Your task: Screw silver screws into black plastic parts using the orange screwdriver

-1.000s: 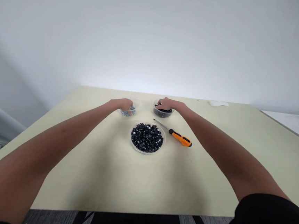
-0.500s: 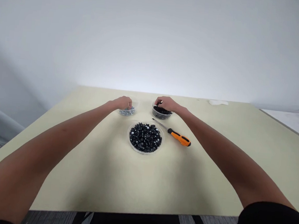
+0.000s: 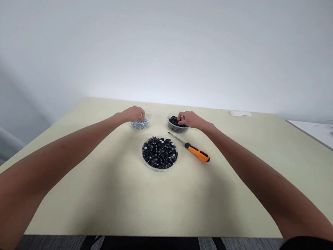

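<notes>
My left hand [image 3: 135,113] reaches into a clear round tub [image 3: 139,128] of small silvery pieces that look like screws. Its fingertips are pinched together at the heap, and whatever they hold is too small to see. Over a second clear tub [image 3: 177,130] of small black parts [image 3: 173,120], my right hand [image 3: 189,118] has thumb and fingers drawn together among the parts. What lies between those fingers cannot be made out. Nearer to me stands a wider clear bowl [image 3: 159,169] full of shiny black pieces [image 3: 160,153], some showing a round white face.
An orange and black screwdriver [image 3: 197,152] lies right of the bowl, its tip toward the far tubs. A white item [image 3: 240,113] rests near the table's far edge. Another white surface [image 3: 323,135] adjoins on the right, and a wall stands behind.
My right hand has turned and moved slightly right over the black parts, thumb now lower. My left hand stays at the silvery pieces. The whole view has shifted a little.
</notes>
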The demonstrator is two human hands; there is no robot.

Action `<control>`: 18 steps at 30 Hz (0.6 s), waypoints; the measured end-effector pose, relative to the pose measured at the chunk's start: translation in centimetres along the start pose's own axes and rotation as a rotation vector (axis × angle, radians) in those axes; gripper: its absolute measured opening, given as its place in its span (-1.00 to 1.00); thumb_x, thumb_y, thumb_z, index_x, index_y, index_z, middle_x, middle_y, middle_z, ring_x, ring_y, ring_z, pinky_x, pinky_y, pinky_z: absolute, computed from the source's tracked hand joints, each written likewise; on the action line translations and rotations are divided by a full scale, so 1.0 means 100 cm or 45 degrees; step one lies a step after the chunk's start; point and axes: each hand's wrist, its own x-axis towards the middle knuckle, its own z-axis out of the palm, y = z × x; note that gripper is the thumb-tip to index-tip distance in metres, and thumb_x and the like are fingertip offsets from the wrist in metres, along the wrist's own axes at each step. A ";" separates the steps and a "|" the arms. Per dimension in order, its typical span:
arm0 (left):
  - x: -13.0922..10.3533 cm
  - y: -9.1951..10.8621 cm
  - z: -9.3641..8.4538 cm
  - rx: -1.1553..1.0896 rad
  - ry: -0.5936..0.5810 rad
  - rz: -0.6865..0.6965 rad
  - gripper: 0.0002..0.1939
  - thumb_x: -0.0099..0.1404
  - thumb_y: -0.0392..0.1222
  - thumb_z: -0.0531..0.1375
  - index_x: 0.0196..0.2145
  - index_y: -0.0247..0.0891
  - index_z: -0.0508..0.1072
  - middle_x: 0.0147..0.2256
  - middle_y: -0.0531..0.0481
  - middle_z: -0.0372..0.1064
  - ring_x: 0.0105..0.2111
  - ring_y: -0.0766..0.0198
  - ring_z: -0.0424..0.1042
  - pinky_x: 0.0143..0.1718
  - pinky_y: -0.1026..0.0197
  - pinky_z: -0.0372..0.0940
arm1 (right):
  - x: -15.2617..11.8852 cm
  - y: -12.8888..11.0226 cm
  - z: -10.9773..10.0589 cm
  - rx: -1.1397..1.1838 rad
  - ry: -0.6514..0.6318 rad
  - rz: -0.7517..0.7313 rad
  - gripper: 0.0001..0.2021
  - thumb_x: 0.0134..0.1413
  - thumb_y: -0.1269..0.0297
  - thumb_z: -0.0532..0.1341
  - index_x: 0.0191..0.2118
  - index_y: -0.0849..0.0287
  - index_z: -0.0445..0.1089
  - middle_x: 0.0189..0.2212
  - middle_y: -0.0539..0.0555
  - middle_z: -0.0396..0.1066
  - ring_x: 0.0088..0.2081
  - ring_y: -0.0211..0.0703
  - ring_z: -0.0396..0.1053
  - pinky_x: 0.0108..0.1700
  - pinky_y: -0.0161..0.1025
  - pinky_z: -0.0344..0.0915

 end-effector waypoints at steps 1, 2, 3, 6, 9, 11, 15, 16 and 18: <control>-0.002 0.002 -0.001 -0.017 0.024 0.004 -0.85 0.13 -0.25 0.21 -0.33 -0.24 0.57 -0.19 -0.10 0.55 -0.19 0.13 0.49 -0.22 0.26 0.25 | 0.003 0.000 0.001 0.007 0.007 0.007 -0.79 0.08 0.37 0.22 -0.13 0.24 0.43 -0.20 0.10 0.45 -0.26 -0.26 0.32 -0.28 -0.38 0.12; -0.005 0.004 -0.002 -0.035 0.051 0.006 -0.84 0.13 -0.26 0.20 -0.33 -0.26 0.57 -0.19 -0.10 0.55 -0.18 0.12 0.49 -0.21 0.26 0.25 | 0.005 0.000 0.003 0.018 0.013 0.011 -0.80 0.09 0.38 0.20 -0.13 0.24 0.42 -0.20 0.10 0.45 -0.27 -0.26 0.32 -0.28 -0.38 0.11; -0.008 0.006 -0.003 -0.056 0.080 0.006 -0.83 0.13 -0.27 0.19 -0.33 -0.27 0.57 -0.20 -0.12 0.55 -0.18 0.11 0.49 -0.20 0.25 0.26 | 0.007 0.000 0.004 0.031 0.020 0.013 -0.80 0.09 0.40 0.19 -0.13 0.24 0.42 -0.21 0.09 0.45 -0.27 -0.27 0.31 -0.28 -0.39 0.11; -0.017 0.011 -0.006 -0.142 0.166 0.005 -0.81 0.16 -0.28 0.16 -0.30 -0.30 0.57 -0.23 -0.14 0.54 -0.20 0.11 0.49 -0.16 0.21 0.27 | 0.010 0.000 0.005 0.080 0.060 -0.003 -0.82 0.04 0.43 0.22 -0.18 0.25 0.41 -0.22 0.09 0.45 -0.26 -0.26 0.31 -0.26 -0.39 0.12; -0.030 0.018 -0.008 -0.276 0.247 0.001 -0.79 0.22 -0.20 0.17 -0.23 -0.28 0.55 -0.27 -0.12 0.54 -0.28 0.17 0.49 -0.20 0.20 0.30 | 0.005 0.001 0.005 0.166 0.162 -0.019 -0.85 0.03 0.41 0.23 -0.22 0.27 0.39 -0.19 0.11 0.44 -0.21 -0.25 0.33 -0.19 -0.37 0.16; -0.040 0.026 -0.007 -0.372 0.323 -0.005 -0.74 0.25 -0.13 0.17 -0.14 -0.26 0.50 -0.27 -0.10 0.53 -0.32 0.21 0.49 -0.24 0.21 0.32 | -0.003 -0.001 0.005 0.249 0.248 -0.018 -0.84 0.09 0.37 0.19 -0.18 0.27 0.37 -0.18 0.11 0.44 -0.19 -0.26 0.35 -0.16 -0.37 0.20; -0.065 0.050 0.000 -0.692 0.524 0.013 -0.77 0.24 -0.07 0.20 -0.24 -0.29 0.43 -0.29 -0.11 0.50 -0.34 0.26 0.45 -0.28 0.23 0.34 | -0.024 -0.014 0.006 0.476 0.368 -0.039 -0.77 0.12 0.31 0.14 -0.10 0.24 0.32 -0.17 0.11 0.43 -0.17 -0.29 0.38 -0.14 -0.37 0.28; -0.072 0.057 0.002 -0.831 0.554 0.026 -0.79 0.21 -0.09 0.23 -0.29 -0.29 0.43 -0.33 -0.09 0.49 -0.36 0.27 0.44 -0.28 0.22 0.34 | -0.030 -0.020 0.007 0.616 0.393 -0.057 -0.77 0.09 0.29 0.17 -0.12 0.24 0.33 -0.19 0.11 0.43 -0.19 -0.28 0.39 -0.15 -0.36 0.29; -0.085 0.069 0.008 -1.064 0.612 0.058 -0.81 0.17 -0.11 0.28 -0.33 -0.29 0.45 -0.34 -0.07 0.48 -0.39 0.29 0.43 -0.28 0.21 0.34 | -0.042 -0.034 0.009 0.912 0.423 -0.102 -0.75 0.03 0.25 0.23 -0.16 0.25 0.33 -0.23 0.11 0.43 -0.25 -0.28 0.39 -0.17 -0.33 0.33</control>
